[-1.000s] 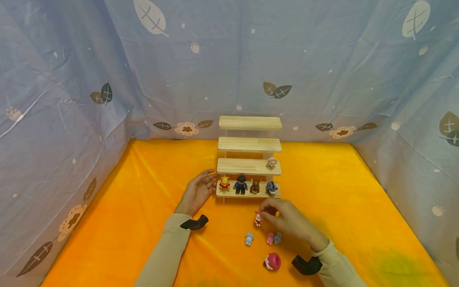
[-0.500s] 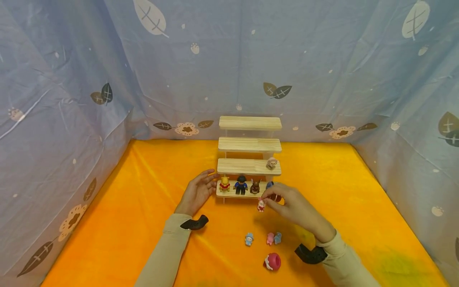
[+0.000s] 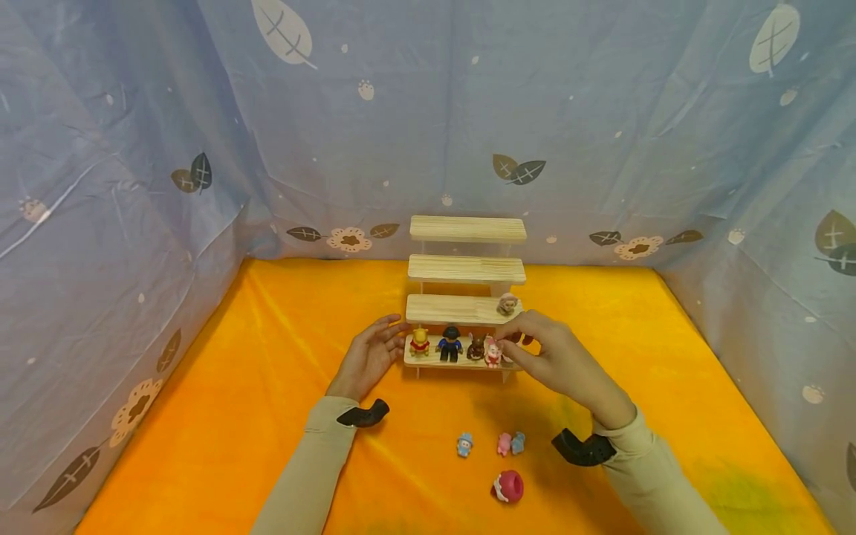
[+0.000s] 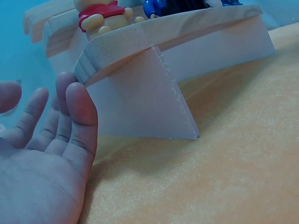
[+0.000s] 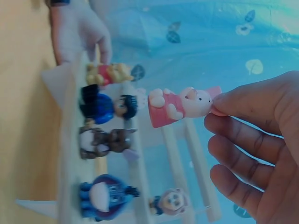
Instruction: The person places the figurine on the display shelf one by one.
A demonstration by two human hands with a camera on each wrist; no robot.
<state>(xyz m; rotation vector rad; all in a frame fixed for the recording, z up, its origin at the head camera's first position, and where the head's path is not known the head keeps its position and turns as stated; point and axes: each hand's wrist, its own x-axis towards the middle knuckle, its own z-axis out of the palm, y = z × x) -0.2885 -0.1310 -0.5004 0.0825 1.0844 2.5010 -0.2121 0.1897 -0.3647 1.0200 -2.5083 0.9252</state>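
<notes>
My right hand (image 3: 565,364) pinches a small pink pig figurine (image 5: 180,106) by its ears between thumb and forefinger. It hangs in front of the lowest step of a tiered wooden display stand (image 3: 464,229). Along that step stand a yellow bear (image 3: 419,342) in a red shirt, a black-haired toy figure (image 3: 450,345) in blue, a brown long-eared figurine (image 5: 105,142) and a blue donkey (image 5: 105,197), which my right hand mostly hides in the head view. My left hand (image 3: 369,358), fingers loosely extended, is at the step's left end, its fingertips touching or close to the edge.
A pale figurine (image 3: 507,304) sits at the right of the second step. On the orange cloth (image 3: 321,319) before the stand lie a light-blue figurine (image 3: 464,445), a pink one (image 3: 504,444) beside a grey-blue one (image 3: 518,443), and a dark-pink hollow piece (image 3: 510,487).
My right hand has lifted the pink pig off the cloth and carried it up and forward to the lowest step, near the brown figurine. My left hand has stayed in place.
</notes>
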